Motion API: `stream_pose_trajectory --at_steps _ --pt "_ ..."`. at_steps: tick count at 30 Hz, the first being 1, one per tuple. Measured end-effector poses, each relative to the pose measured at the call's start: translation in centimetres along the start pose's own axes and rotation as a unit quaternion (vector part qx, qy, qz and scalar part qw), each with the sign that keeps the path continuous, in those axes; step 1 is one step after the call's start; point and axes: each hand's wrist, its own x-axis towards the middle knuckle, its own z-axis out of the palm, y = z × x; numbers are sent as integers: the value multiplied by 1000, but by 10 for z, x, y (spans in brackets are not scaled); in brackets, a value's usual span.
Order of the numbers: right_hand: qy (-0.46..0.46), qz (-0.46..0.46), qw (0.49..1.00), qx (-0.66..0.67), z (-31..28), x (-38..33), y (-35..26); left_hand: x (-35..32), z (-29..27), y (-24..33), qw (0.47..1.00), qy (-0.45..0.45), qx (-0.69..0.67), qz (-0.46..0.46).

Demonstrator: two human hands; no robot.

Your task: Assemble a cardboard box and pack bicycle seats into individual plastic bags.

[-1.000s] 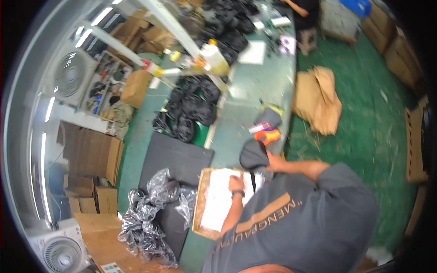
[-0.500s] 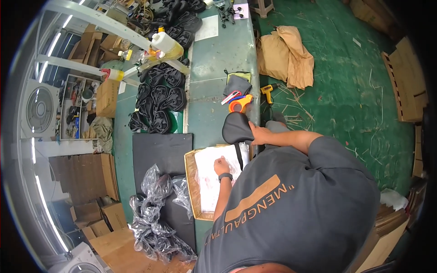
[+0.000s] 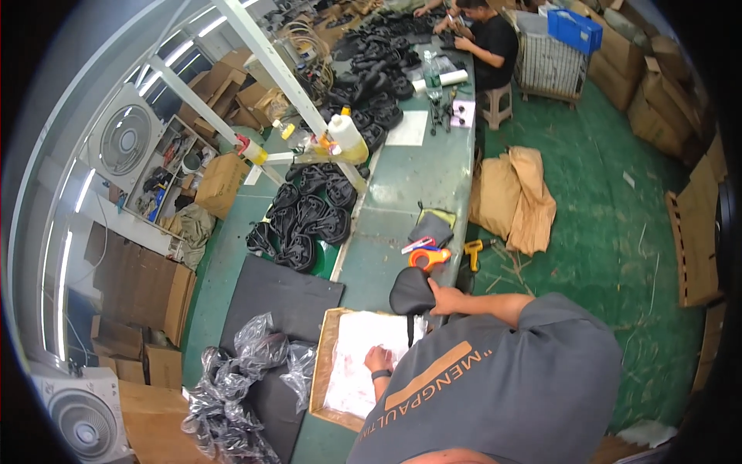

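Note:
My right hand (image 3: 446,297) grips the edge of a black padded piece shaped like a bicycle saddle (image 3: 410,291), at the table's near right edge. A black strap (image 3: 410,330) hangs below it, over a cardboard box (image 3: 319,379). Inside this shallow box lie white sheets or bags (image 3: 355,363). My left hand (image 3: 378,359), with a dark band at the wrist, is low over them, fingers curled; whatever they hold is hidden. Just beyond the saddle are an orange tape dispenser (image 3: 427,257), a red-and-white cutter (image 3: 417,245) and a grey cloth or pouch (image 3: 431,230).
Plastic-wrapped black parts (image 3: 224,394) lie on a black mat (image 3: 282,298) to the left. Black moulded parts (image 3: 309,213) and a bottle of yellow liquid (image 3: 348,139) stand farther along. A yellow power tool (image 3: 474,251) is beside the table edge. A co-worker (image 3: 495,42) sits at the far end.
The view has tilted up, bringing the far end of the table and a co-worker into sight. My right hand still holds the saddle; my left hand remains over the white sheets.

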Motion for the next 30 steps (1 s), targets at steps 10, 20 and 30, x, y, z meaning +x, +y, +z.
stream_pose_trajectory --at_steps 10,20,30 --pt "-331 210 685 614 -18 18 28 -79 6 38 996 50 6 78" --pt "-346 107 744 561 -22 46 -27 -106 13 48 984 -46 -155 72" --pt "-600 26 583 546 -23 13 -159 -153 68 66 987 -14 10 161"
